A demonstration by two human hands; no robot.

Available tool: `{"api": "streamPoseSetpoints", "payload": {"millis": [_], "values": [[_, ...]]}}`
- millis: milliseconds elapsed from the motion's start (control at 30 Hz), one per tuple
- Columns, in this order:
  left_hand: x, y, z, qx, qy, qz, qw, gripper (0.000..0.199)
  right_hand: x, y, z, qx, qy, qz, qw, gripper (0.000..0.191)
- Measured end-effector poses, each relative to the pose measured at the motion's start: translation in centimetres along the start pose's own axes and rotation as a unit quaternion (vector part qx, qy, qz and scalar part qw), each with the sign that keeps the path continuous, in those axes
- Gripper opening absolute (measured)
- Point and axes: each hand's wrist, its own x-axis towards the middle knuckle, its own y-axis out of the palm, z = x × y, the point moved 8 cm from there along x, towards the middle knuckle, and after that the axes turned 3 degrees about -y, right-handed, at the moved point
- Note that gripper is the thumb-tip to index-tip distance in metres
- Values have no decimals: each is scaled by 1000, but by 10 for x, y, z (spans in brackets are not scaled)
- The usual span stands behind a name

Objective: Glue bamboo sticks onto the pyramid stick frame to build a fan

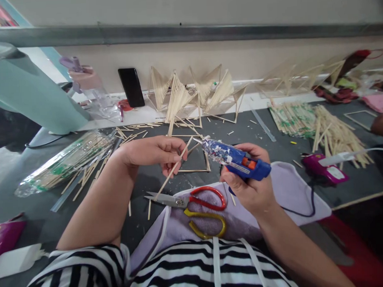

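Between the thumb and fingers of my left hand (173, 154) is a thin wooden stick (169, 176), slanting up to the right. My right hand (251, 179) is wrapped round a blue hot glue gun (232, 156) with glue crusted over its front. Its nozzle points left, close by the stick's upper end; whether they touch I cannot tell. Behind my left hand, a square stick frame (194, 170) lies on the dark table. Scissors (181, 201) with one red and one yellow handle lie nearer me, partly on a lilac cloth (244, 213).
Fanned stick structures (185, 95) stand along the wall beside a black phone (131, 87). A plastic pack of sticks (66, 162) lies left, loose sticks (331, 130) right. A magenta power box (326, 168) has a plug in it. Another person's hand (382, 124) shows at the right edge.
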Motion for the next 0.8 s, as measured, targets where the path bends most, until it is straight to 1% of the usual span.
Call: {"api": "streamPoseSetpoints", "payload": {"millis": [233, 500, 633, 800], "values": [[2, -1, 0, 8, 6, -8, 1000, 20, -3, -4, -6, -42, 20, -13, 999, 52], [3, 1, 1, 4, 7, 1, 1000, 19, 0, -1, -3, -54, 17, -11, 998, 49], [3, 1, 3, 5, 3, -2, 1000, 19, 1, -2, -1, -76, 13, -12, 997, 48], [4, 2, 4, 1, -4, 4, 1000, 19, 2, -1, 0, -83, 3, -3, 997, 48]]}}
